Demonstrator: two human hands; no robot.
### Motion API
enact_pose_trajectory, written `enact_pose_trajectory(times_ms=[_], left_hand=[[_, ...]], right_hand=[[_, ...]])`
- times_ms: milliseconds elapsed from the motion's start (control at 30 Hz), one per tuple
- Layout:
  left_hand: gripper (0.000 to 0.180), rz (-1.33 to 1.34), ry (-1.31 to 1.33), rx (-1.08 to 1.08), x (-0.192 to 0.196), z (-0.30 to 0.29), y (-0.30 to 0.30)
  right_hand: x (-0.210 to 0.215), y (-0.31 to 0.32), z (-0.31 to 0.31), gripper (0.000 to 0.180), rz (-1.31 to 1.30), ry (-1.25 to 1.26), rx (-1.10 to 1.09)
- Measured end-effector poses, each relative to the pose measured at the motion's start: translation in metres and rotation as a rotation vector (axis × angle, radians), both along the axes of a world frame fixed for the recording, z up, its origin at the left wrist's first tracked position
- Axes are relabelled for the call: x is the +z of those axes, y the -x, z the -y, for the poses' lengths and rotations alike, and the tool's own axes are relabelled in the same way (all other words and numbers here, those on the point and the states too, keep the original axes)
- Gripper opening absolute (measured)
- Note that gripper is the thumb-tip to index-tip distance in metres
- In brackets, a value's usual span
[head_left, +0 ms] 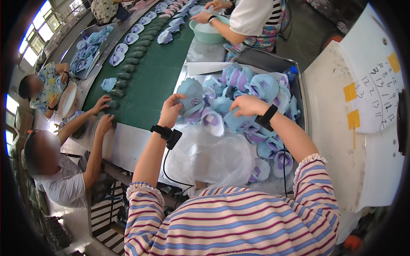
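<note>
Here, the person's left hand (171, 109) is curled around a pale blue and lilac shoe upper (191, 97), gripping its near edge at the left side of a heaped pile of shoe uppers (252, 106) on a metal tray (301, 91). The right hand (247, 104) rests loosely bent on top of the pile, just right of the held piece; whether it grips anything cannot be told. Both wrists carry one black band each, two in all, and a black cable runs down from the left one. The pile holds too many overlapping pieces to count exactly, well over a dozen. A sheet of clear plastic (209, 153) lies near the person, just before the pile.

To the left runs a green conveyor belt (149, 81) with a row of dark green moulds along its left edge and more blue pieces farther off. Three other people show: two on the left, one of whom has both hands on the belt's near edge, and one at the far end with hands at a pale green basin (205, 34). On the right stands a white board (367, 106) with three yellow tape strips.
</note>
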State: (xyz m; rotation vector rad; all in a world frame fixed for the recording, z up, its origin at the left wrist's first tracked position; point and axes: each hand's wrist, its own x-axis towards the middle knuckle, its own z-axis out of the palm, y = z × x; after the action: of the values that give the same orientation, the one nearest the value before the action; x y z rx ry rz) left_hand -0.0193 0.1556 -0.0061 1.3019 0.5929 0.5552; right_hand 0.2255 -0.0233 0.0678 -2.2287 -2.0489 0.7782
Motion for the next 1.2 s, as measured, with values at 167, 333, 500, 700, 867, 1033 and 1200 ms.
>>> enact_pose_trajectory(times_ms=[167,333,500,700,867,1033,1200], left_hand=[[0.031,0.165,0.236,0.036,-0.016,-0.005,0.032],[0.032,-0.056,0.199,0.225,-0.024,-0.008,0.074],[0.038,-0.074,-0.002,0.584,-0.07,-0.082,0.121],[0.048,0.01,-0.091,0.787,0.029,-0.228,0.245],[0.05,-0.418,-0.461,0.164,0.043,-0.13,0.162],[0.113,-0.985,-0.794,-0.484,-0.064,0.066,0.15],[0.084,-1.04,-0.361,-0.187,-0.108,0.139,0.171]], right_hand=[[-0.023,-0.007,-0.054,0.025,0.582,-0.717,-0.182],[-0.096,0.054,-0.034,0.024,-0.021,-0.444,0.451],[-0.175,0.061,0.024,0.031,0.522,-0.244,0.581],[-0.155,0.056,0.017,0.023,0.408,-0.503,0.537],[-0.172,0.042,0.01,0.023,0.53,-0.622,0.43],[-0.15,0.027,-0.015,0.032,0.498,-0.487,-0.074],[-0.09,0.074,0.039,0.056,0.274,-0.343,0.365]])
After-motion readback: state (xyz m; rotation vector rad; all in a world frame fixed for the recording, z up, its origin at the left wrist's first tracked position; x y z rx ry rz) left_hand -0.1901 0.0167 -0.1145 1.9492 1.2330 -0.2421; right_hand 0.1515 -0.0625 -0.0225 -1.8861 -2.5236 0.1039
